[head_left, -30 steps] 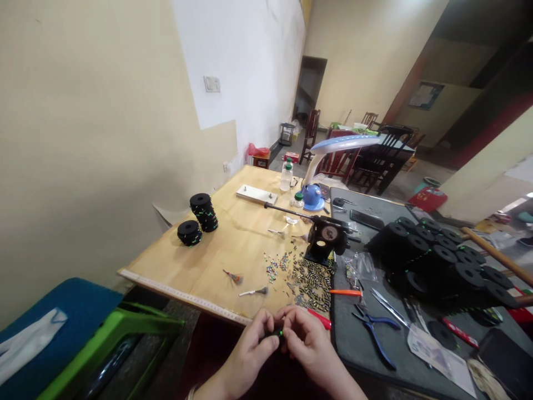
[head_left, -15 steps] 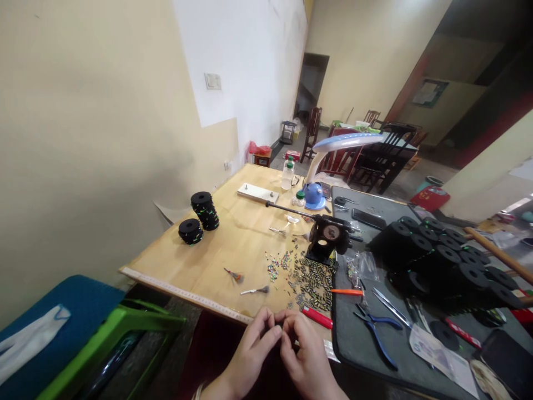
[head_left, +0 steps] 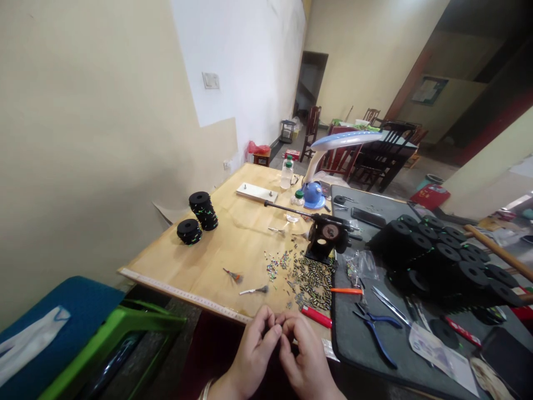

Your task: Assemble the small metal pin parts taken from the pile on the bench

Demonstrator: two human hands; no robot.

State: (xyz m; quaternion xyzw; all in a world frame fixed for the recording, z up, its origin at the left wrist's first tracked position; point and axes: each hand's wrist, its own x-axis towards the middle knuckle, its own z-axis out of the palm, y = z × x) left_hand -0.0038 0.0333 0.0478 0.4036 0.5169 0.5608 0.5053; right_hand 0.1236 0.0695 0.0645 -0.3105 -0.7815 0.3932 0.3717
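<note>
Head view: left hand and right hand, fingers curled, fingertips met at the wooden table's near edge; whether they gripped anything could not be told. Red cylinder: lay just beyond the right hand. Small striped pieces: lay spread beyond it. Blue-handled pliers: lay on the grey mat, to the right

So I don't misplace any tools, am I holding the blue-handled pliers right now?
No, the blue-handled pliers are lying on the gray mat, apart from and to the right of your right hand.
</note>
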